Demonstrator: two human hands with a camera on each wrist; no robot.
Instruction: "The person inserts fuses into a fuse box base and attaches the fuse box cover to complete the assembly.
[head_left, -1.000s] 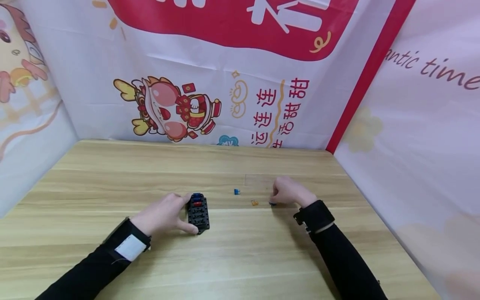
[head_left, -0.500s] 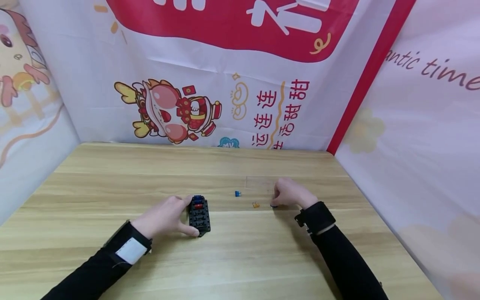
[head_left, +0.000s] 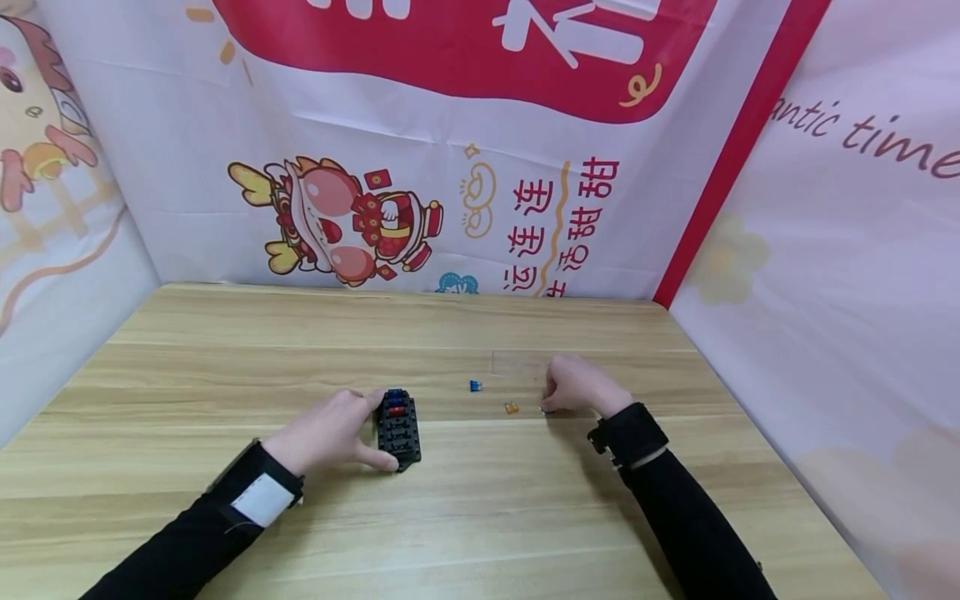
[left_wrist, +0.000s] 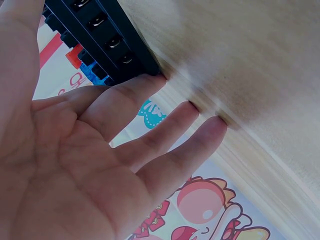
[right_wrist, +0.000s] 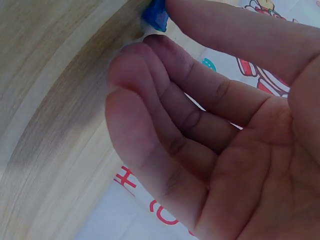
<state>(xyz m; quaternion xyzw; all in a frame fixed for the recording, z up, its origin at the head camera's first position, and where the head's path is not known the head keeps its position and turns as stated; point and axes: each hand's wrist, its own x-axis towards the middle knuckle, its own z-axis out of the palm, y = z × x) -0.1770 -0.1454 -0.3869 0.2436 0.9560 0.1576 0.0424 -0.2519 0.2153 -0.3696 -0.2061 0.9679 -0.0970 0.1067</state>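
My left hand [head_left: 333,431] holds a black fuse block [head_left: 400,437] on the table, thumb at its near end and fingers at its far end. Two blue fuses and a red fuse [head_left: 396,411] sit in its far slots; the nearer slots show no coloured fuse. In the left wrist view the block's dark side [left_wrist: 102,30] meets a fingertip, while the other fingers stretch onto the wood. My right hand [head_left: 581,386], fingers bent, pinches a small blue blade fuse [right_wrist: 156,16] at the tabletop. In the head view that fuse is mostly hidden under the fingertips.
Another blue fuse [head_left: 476,386] and an amber fuse [head_left: 512,407] lie loose between the hands. Behind them a clear, flat rectangular piece [head_left: 517,363] rests on the wooden table [head_left: 465,517]. Printed cloth [head_left: 420,117] hangs along the table's back edge.
Both hands hold almost the same places. The small shift across the whole head view looks like head movement.
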